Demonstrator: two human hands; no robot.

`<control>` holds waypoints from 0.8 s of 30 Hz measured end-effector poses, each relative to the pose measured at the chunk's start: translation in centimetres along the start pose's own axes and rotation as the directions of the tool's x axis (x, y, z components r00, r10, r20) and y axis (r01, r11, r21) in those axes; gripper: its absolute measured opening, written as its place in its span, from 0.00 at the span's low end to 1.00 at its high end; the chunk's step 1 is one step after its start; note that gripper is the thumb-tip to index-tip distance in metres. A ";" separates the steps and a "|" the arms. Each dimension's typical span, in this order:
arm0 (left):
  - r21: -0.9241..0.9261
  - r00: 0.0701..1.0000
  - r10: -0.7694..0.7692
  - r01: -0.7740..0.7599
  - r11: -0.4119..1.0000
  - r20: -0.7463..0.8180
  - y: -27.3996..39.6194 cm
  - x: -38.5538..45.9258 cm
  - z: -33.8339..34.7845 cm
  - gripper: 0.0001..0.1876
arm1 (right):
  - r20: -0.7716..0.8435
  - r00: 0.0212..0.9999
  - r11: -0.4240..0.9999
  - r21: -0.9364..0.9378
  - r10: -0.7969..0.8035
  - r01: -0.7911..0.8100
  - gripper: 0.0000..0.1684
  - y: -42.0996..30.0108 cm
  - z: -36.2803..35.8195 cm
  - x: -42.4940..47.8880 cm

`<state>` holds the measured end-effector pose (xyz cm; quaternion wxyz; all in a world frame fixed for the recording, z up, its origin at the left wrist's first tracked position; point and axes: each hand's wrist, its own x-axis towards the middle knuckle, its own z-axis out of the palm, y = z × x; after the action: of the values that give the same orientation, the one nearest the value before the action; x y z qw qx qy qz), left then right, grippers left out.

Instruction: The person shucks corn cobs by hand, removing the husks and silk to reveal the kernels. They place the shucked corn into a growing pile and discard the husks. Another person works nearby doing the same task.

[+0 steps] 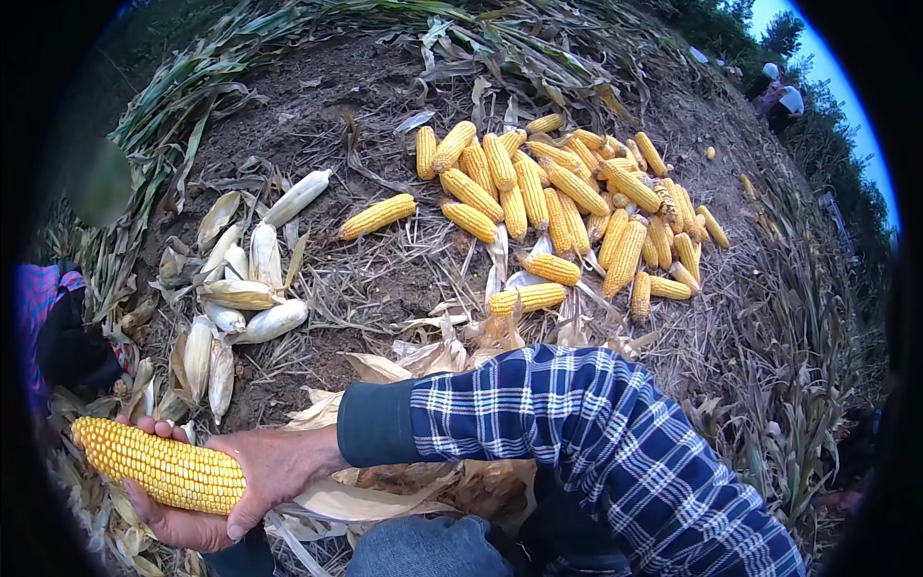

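Note:
A husked yellow corn ear [162,465] lies slantwise between my two hands at the lower left. My right hand [277,458] grips its near end, with the plaid-sleeved arm stretched across my front. From below, my left hand [180,525] supports the same ear; part of its fingers is hidden by it. Above the hands, on the soil, is a group of ears still in pale husks [265,256]. A heap of bare yellow ears [533,195] spreads over the ground at the upper middle and right, and one bare ear [378,216] lies apart to its left.
Loose dry husks [375,498] lie around my knee [433,548]. Cut corn stalks [216,79] curve along the far side and the right. A person in a checked garment [47,317] is at the left edge; other people [782,101] are far off at the upper right.

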<state>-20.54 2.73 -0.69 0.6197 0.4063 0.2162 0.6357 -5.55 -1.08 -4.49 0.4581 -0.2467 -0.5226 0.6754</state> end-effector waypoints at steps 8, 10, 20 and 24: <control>0.023 0.999 0.007 -0.006 1.000 -0.051 0.3 1.1 -0.5 0.33 | -0.018 0.991 0.986 -0.108 -0.131 0.128 0.17 5.5 1.2 1.0; 0.057 0.994 -0.001 0.007 0.998 -0.113 -0.2 0.1 0.3 0.35 | -0.008 0.956 0.901 -0.336 -0.294 0.275 0.19 7.2 1.1 2.6; -0.105 0.922 -0.385 0.380 0.919 -0.036 -4.6 -2.4 -1.6 0.28 | -0.086 0.992 0.845 -0.519 0.096 -0.127 0.16 3.5 0.3 -3.8; -0.059 0.620 -0.771 0.784 0.618 0.148 -5.8 -3.5 -1.4 0.33 | 0.424 0.905 0.403 -0.828 -0.007 0.391 0.12 7.0 -2.9 -6.0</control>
<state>-18.48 0.52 -6.86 0.8672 0.2691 0.2989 0.2934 -2.98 -5.20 -12.87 0.2310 -0.2605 -0.8998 0.2628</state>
